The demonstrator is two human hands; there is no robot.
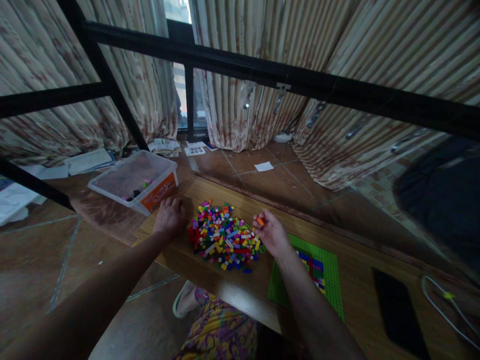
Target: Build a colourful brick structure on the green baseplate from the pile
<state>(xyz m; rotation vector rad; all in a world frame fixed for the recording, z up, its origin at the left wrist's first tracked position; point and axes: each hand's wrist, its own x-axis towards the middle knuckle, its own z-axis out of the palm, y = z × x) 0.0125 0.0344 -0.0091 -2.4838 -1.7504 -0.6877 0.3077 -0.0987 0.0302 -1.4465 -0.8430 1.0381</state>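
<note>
The right hand (pixel 270 231) is turned partly palm-up, and from my station I see its thumb and fingertips pinching a small orange toy brick (pixel 260 221). I have it just beyond the right side of the loose brick pile (pixel 225 240), between that heap and the green studded baseplate (pixel 332 260). The forearm crosses the baseplate and hides a good part of it from me. On the plate I can make out a multicoloured brick build (pixel 318 267) with blue, red, purple, yellow and white pieces; its near left portion is behind the arm.

My left hand (pixel 170 216) rests at the left end of the wooden bench (pixel 202 190), to the left of the pile and close to the orange label of a clear plastic tub (pixel 123 172). Its back faces me with the fingers bent down, so I cannot tell whether anything is under them. A few pieces, among them dark, green and pink ones, lie inside the tub.

Over on the right of the bench I get a flat black slab (pixel 399 310), and beside it a white cable (pixel 431 295) with a yellow tie. Beyond the bench, a white sheet of paper (pixel 264 166) lies on the tiled floor (pixel 240 162) before striped curtains (pixel 240 110).
</note>
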